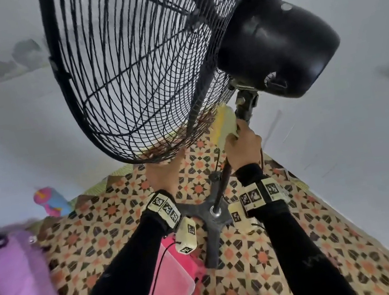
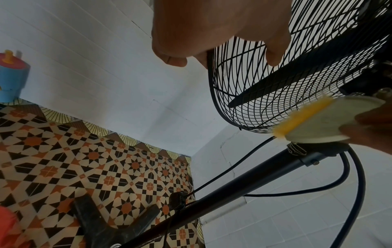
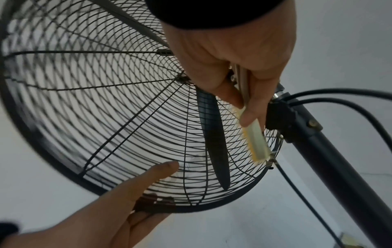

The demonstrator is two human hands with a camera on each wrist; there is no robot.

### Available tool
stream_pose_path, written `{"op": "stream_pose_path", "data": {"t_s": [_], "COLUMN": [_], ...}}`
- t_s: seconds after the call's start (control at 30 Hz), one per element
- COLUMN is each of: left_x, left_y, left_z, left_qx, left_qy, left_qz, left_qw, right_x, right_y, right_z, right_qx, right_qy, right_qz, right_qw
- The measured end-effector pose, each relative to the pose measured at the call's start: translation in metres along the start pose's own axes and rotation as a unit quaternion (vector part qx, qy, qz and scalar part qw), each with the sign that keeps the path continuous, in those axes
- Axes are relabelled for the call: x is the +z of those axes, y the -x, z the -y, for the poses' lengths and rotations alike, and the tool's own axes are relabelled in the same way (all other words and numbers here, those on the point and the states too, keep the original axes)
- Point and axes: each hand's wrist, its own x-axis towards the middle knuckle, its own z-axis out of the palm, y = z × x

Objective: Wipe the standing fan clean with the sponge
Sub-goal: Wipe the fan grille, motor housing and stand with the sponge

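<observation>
Head view: one black standing fan [image 1: 139,61] fills the upper frame, its wire cage tilted, with one rounded motor housing [image 1: 277,47] behind the cage and one dark pole [image 1: 222,183] running down to a cross-shaped base [image 1: 208,224] on the patterned floor [image 1: 293,246]. Two hands are on the fan. The left hand [image 1: 164,175] is at the bottom rim of the cage; in the right wrist view its thumb lies straight along the outside of the wires while the other fingers [image 3: 144,223] pass under the rim, so it holds the rim of the cage. The right hand [image 1: 244,144] is just beside the pole, below the motor housing, and pinches one sponge [image 1: 227,121] between thumb and fingers. The sponge is pale with a yellow scrubbing face; in the left wrist view its yellow edge [image 2: 305,115] touches the rear wires of the cage near the bottom, just above the pole's collar. Two black cables [image 2: 352,176] loop out from the top of the pole. One fan blade [image 3: 214,134] shows clearly through the wires in the right wrist view. Left of the base on the floor stand one pink and blue bottle [image 1: 49,201], near the wall, and one pink container with a translucent lid [image 1: 172,286], close to the base. A purple fuzzy thing [image 1: 13,278] lies farther left.
</observation>
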Motion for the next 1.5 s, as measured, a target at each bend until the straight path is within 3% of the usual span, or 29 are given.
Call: {"op": "stream_pose_path", "data": {"t_s": [0.17, 0.3, 0.4, 0.5, 0.6, 0.7, 0.83, 1.07, 1.23, 1.37, 1.5], "left_x": [-0.001, -0.002, -0.004, -0.003, 0.000, 0.001, -0.002, 0.005, -0.001, -0.001, 0.000], "left_y": [0.003, -0.001, 0.000, -0.004, -0.006, -0.005, -0.002, -0.007, -0.001, 0.005, 0.002], "left_z": [0.003, 0.003, -0.002, 0.003, 0.008, 0.006, 0.003, 0.014, 0.001, -0.009, -0.003], "left_qx": [-0.007, 0.012, 0.042, 0.016, 0.021, -0.006, 0.016, 0.022, 0.002, -0.024, -0.012], "left_qy": [0.018, -0.009, -0.034, -0.019, -0.034, -0.029, -0.028, -0.053, -0.053, -0.069, -0.059], "left_qz": [0.003, 0.007, 0.011, 0.015, -0.015, 0.002, -0.018, -0.030, -0.017, -0.003, -0.020], "left_qw": [1.000, 1.000, 0.998, 1.000, 0.999, 1.000, 0.999, 0.998, 0.998, 0.997, 0.998], "right_x": [0.020, 0.041, 0.044, 0.034, 0.033, 0.044, 0.036, 0.044, 0.033, 0.030, 0.044], "right_y": [-0.019, -0.019, 0.009, 0.030, 0.004, -0.020, 0.021, -0.027, 0.027, -0.011, -0.029], "right_z": [0.011, 0.022, 0.012, 0.003, 0.009, 0.016, 0.013, 0.031, 0.016, 0.023, 0.039], "right_qx": [0.061, 0.098, 0.081, 0.058, 0.074, 0.118, 0.066, 0.132, 0.070, 0.104, 0.065], "right_qy": [-0.034, -0.124, -0.185, -0.242, -0.236, -0.257, -0.261, -0.237, -0.279, -0.259, -0.205], "right_qz": [-0.023, -0.040, -0.033, -0.036, -0.097, -0.053, -0.011, -0.037, 0.015, -0.079, -0.039], "right_qw": [0.997, 0.987, 0.979, 0.968, 0.964, 0.958, 0.963, 0.962, 0.958, 0.957, 0.976]}}
